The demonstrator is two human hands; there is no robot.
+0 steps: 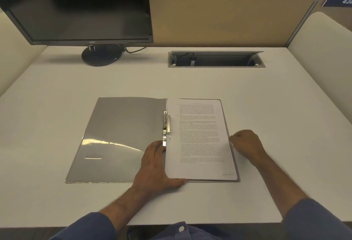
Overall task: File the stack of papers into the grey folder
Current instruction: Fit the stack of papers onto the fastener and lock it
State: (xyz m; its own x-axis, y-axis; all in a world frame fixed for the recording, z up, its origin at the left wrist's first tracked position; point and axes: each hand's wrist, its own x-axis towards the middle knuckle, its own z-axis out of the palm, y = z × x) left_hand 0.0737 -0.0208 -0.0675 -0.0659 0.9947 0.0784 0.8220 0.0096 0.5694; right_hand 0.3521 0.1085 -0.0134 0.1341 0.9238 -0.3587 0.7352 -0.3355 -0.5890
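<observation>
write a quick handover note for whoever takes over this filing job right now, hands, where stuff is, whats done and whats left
Left hand: palm down at the spine of the grey folder, fingers by the lower end of the metal clip, thumb at the bottom edge of the stack of papers. Holding nothing.
Right hand: loosely curled, at the stack's right edge.
The folder lies open on the desk; the stack lies on its right half.
Done: folder opened, papers laid in, punched edge at the clip.
Left: whether the holes sit on the prongs cannot be told. Check that, lock the clip, close the cover.
</observation>
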